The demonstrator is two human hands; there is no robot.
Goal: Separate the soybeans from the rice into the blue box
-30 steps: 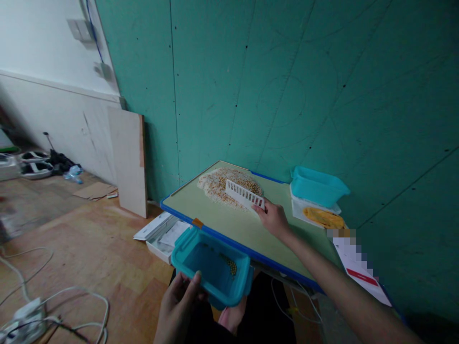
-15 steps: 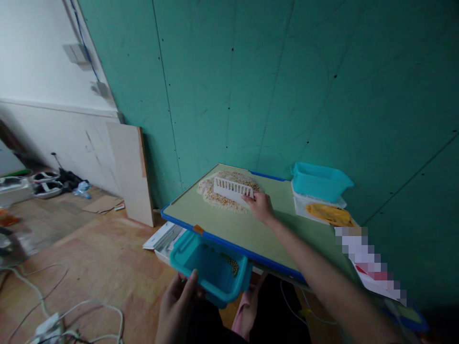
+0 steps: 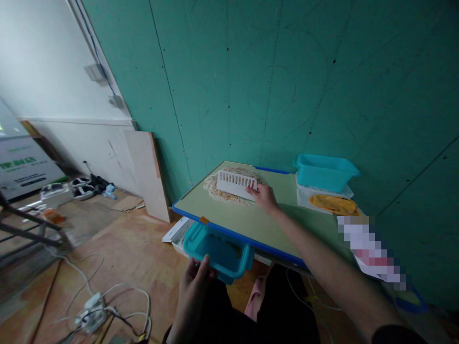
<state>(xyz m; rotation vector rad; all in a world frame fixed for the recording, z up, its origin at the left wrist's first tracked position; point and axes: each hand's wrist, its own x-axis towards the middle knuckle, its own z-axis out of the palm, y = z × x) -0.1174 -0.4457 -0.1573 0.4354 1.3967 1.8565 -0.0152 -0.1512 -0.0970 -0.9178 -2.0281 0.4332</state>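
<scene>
My right hand (image 3: pixel 263 196) is closed on the right end of a white slotted plastic piece (image 3: pixel 234 185), which looks like a scraper or comb with a row of slots along its top. It stands over a pile of pale and yellow grains (image 3: pixel 222 195) spread on the board-topped table (image 3: pixel 251 222). Below the table's front edge, my left hand (image 3: pixel 197 277) grips the near rim of a teal plastic bin (image 3: pixel 211 251). Some grains lie inside the bin, toward its right side. The left fingertips are partly hidden under the rim.
At the table's right, another teal bin (image 3: pixel 326 172) rests on a white container (image 3: pixel 303 198) beside a yellow-orange cloth item (image 3: pixel 333 204). A power strip with cables (image 3: pixel 91 310) lies on the floor at left. A wooden panel (image 3: pixel 148 177) leans against the green wall (image 3: pixel 215 95).
The view has shifted left, so everything sits further right in the picture. The white slotted piece seems tilted slightly differently over the grains. Both hands keep their holds.
</scene>
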